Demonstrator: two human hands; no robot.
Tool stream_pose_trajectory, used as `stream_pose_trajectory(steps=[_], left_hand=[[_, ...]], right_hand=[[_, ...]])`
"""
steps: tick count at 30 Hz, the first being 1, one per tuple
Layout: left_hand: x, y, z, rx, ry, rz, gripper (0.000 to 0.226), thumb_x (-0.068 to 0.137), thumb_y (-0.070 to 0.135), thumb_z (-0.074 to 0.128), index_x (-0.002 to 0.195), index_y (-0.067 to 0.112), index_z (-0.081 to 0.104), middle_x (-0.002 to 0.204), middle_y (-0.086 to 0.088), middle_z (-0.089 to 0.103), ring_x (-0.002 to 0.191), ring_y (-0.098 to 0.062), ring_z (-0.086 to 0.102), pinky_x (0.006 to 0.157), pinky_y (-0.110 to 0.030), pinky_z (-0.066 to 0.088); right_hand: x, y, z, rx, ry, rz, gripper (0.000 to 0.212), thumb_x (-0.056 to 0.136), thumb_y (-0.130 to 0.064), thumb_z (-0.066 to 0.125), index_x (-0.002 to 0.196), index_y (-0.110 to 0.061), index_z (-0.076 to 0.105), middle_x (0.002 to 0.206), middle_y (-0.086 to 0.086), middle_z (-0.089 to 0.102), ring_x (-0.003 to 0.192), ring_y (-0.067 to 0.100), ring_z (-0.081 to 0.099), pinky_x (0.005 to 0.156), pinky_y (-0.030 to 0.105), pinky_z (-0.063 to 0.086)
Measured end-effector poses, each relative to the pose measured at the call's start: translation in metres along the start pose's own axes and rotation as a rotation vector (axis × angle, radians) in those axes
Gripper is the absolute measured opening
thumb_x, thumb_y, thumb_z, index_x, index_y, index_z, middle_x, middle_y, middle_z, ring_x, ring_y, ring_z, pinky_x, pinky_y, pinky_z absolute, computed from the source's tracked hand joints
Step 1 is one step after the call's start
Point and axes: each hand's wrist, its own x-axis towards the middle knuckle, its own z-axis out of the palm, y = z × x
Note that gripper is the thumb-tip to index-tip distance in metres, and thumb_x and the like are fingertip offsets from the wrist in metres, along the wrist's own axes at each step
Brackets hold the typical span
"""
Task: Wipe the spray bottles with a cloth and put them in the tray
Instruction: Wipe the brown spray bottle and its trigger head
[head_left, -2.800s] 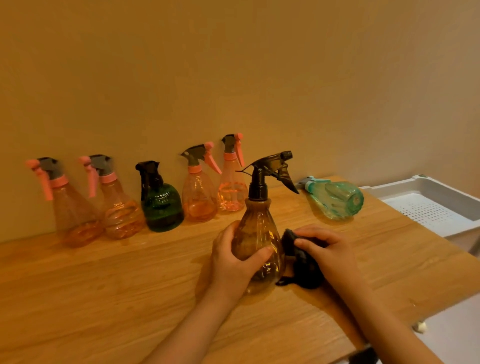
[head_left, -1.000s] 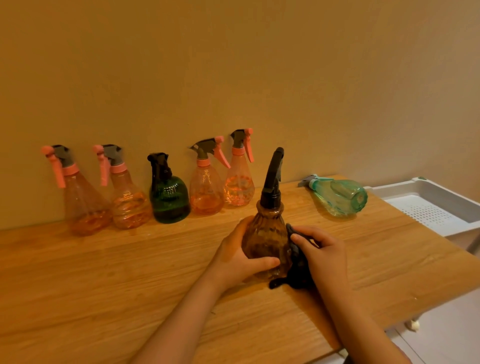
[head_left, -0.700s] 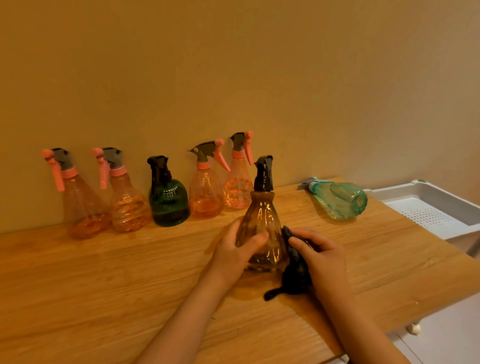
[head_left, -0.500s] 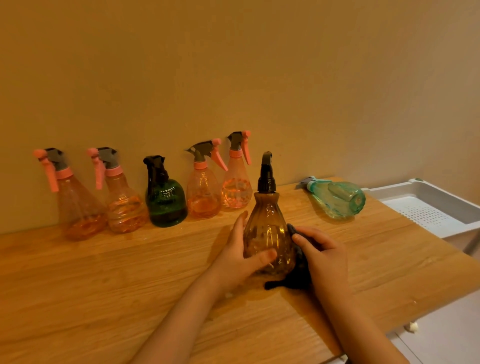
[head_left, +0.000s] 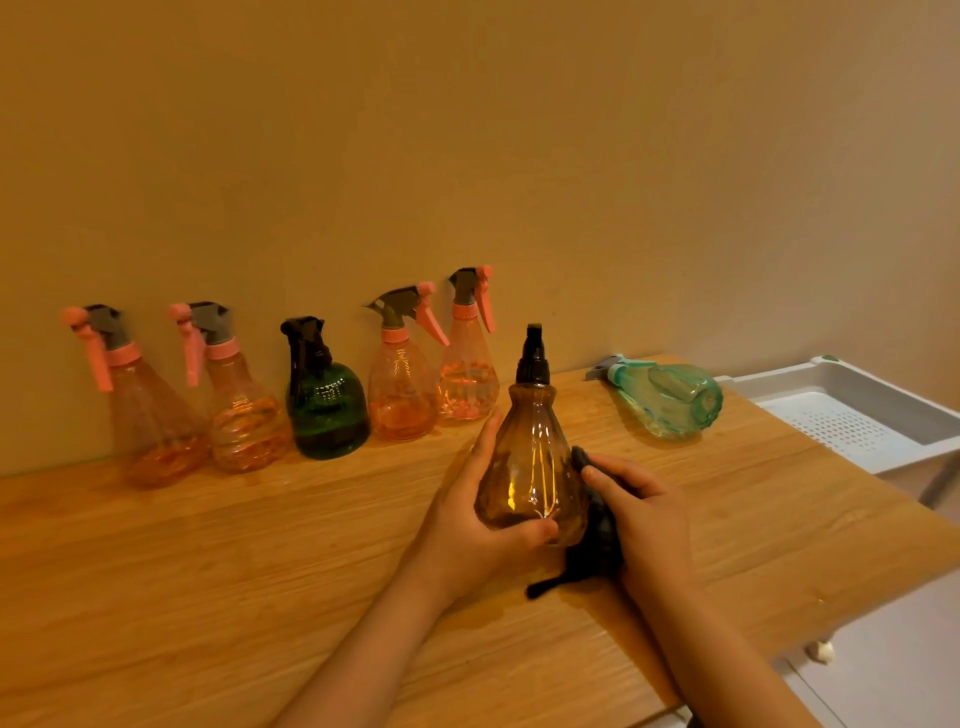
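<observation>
Amber ribbed plastic spray bottle (head_left: 530, 457) stands upright on the wooden table (head_left: 208, 571), nozzle up, left hand (head_left: 467, 519) cupping it, right hand (head_left: 644, 509) pressing a black cloth (head_left: 597, 545) against it. Behind: five upright bottles, one teal bottle (head_left: 665, 400) lying sideways, one white tray (head_left: 852, 410).

A wooden table (head_left: 208, 597) stands against a plain beige wall (head_left: 467, 130). A pale floor (head_left: 893, 654) shows at lower right.

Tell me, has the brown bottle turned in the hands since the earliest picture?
Yes. The brown bottle has turned on the spot: its black spray head, earlier pointing right toward the lying teal bottle, now shows narrow, end-on.
</observation>
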Motion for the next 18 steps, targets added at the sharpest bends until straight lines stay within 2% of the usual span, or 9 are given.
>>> stream_pose_trajectory(steps=[2, 5, 7, 10, 14, 18], left_hand=[[0.001, -0.001, -0.001, -0.031, -0.003, -0.007, 0.098, 0.056, 0.055, 0.078, 0.133, 0.07, 0.02, 0.14, 0.033, 0.03, 0.13, 0.001, 0.041, 0.101, -0.026, 0.046], [0.002, -0.004, -0.006, 0.027, -0.063, -0.026, 0.113, 0.041, 0.071, 0.081, 0.133, 0.069, 0.016, 0.15, 0.023, 0.025, 0.137, 0.001, 0.032, 0.11, -0.029, 0.039], [0.003, -0.004, -0.007, 0.085, -0.075, -0.027, 0.119, 0.036, 0.064, 0.086, 0.129, 0.073, 0.013, 0.149, 0.023, 0.025, 0.136, 0.001, 0.033, 0.11, -0.027, 0.037], [0.002, -0.004, -0.002, 0.082, -0.011, -0.021, 0.111, 0.043, 0.05, 0.088, 0.125, 0.076, 0.018, 0.143, 0.026, 0.033, 0.131, 0.003, 0.039, 0.106, -0.026, 0.042], [0.002, -0.008, 0.002, 0.091, 0.037, 0.029, 0.107, 0.049, 0.054, 0.087, 0.131, 0.069, 0.021, 0.143, 0.024, 0.037, 0.13, 0.006, 0.04, 0.107, -0.028, 0.042], [0.004, -0.01, 0.003, 0.105, 0.063, 0.027, 0.106, 0.053, 0.049, 0.088, 0.132, 0.068, 0.02, 0.14, 0.028, 0.036, 0.128, 0.011, 0.039, 0.107, -0.025, 0.041]], right_hand=[[-0.001, -0.001, 0.001, 0.024, -0.001, 0.014, 0.02, 0.079, 0.006, 0.063, 0.083, -0.011, 0.072, 0.081, 0.003, 0.073, 0.078, 0.014, 0.069, 0.061, 0.019, 0.053], [-0.001, -0.002, 0.002, 0.024, 0.001, 0.017, 0.02, 0.079, 0.007, 0.062, 0.081, -0.011, 0.071, 0.078, 0.001, 0.073, 0.075, 0.012, 0.068, 0.06, 0.018, 0.052], [0.0, -0.002, 0.002, 0.022, 0.002, 0.018, 0.021, 0.079, 0.007, 0.062, 0.08, -0.012, 0.072, 0.076, 0.001, 0.073, 0.073, 0.01, 0.068, 0.059, 0.018, 0.052], [0.002, 0.0, 0.001, 0.004, 0.01, 0.004, 0.022, 0.078, 0.006, 0.064, 0.079, -0.014, 0.072, 0.077, 0.002, 0.073, 0.074, 0.012, 0.068, 0.06, 0.019, 0.053], [0.002, -0.002, 0.001, -0.046, -0.001, -0.038, 0.025, 0.077, 0.008, 0.064, 0.077, -0.015, 0.073, 0.078, 0.001, 0.073, 0.077, 0.013, 0.068, 0.063, 0.017, 0.052], [0.01, -0.031, 0.006, -0.355, -0.124, -0.276, 0.034, 0.075, 0.01, 0.066, 0.076, -0.023, 0.071, 0.075, -0.013, 0.071, 0.074, 0.001, 0.065, 0.067, 0.011, 0.049]])
